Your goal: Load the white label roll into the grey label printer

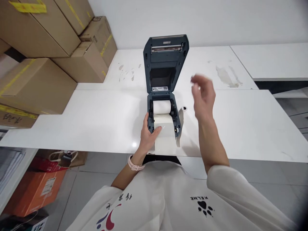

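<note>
A dark grey label printer (178, 123) stands on the white table with its lid (160, 61) raised. Inside it sits a white label roll (162, 107), and a pale label strip (165, 141) runs out over the printer's front toward the table edge. My left hand (148, 134) grips the printer's front left side, its thumb pressing on the strip. To the right of the printer, my right hand (204, 96) is raised in the air, slightly blurred. Its fingers are bent and apart from the thumb, with nothing visible in them.
A small roll with a curling strip (184, 109) lies close to the printer's right side. Cardboard boxes (38, 85) are stacked at the table's left end. Below left are an orange box (36, 189) and a paper bag (78, 159). A wall stands behind the table (108, 122).
</note>
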`<state>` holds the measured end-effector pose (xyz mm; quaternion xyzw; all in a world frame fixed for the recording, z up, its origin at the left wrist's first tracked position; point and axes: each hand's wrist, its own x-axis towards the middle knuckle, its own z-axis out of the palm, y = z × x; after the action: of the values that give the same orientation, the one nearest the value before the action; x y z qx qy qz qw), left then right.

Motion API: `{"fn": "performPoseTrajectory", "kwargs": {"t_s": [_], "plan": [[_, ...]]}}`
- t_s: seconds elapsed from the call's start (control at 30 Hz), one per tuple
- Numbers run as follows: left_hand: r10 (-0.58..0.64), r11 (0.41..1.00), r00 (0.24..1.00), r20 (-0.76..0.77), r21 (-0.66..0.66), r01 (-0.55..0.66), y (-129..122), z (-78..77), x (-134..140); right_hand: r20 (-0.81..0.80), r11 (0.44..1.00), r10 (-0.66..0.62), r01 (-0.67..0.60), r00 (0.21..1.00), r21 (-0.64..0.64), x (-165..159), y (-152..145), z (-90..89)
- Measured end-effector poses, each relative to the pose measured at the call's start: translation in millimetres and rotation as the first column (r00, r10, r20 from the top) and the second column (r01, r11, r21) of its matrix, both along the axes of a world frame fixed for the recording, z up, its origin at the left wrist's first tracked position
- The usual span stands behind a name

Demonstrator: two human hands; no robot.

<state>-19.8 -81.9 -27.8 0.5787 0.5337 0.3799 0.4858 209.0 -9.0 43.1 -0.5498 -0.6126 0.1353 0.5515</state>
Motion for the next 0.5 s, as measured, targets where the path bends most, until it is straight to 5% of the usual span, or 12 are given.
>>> {"fn": "performPoseTrajectory", "kwargs": {"t_s": [0.13, 0.23, 0.33, 0.5], "plan": [[0.004, 1.0, 1.0, 0.027, 0.011, -0.004, 3.2, 1.2, 0.6, -0.219, 0.979, 0.166, -0.187, 0.962, -0.079, 12.5, 81.9, 47.4], [0.008, 1.0, 0.999, 0.053, 0.008, -0.009, 0.4, 4.5, 2.3, -0.358, 0.913, 0.364, -0.406, 0.86, -0.045, 5.7, 103.4, 62.9], [0.016, 1.0, 0.996, 0.084, -0.014, -0.015, -3.0, 5.4, 1.3, -0.34, 0.939, 0.33, -0.343, 0.881, 0.024, -3.8, 78.6, 54.9], [0.11, 0.978, 0.946, 0.306, -0.201, -0.048, -0.7, 4.5, -11.3, -0.2, 0.97, 0.243, -0.24, 0.949, 0.042, -19.2, -15.6, 15.3]]}}
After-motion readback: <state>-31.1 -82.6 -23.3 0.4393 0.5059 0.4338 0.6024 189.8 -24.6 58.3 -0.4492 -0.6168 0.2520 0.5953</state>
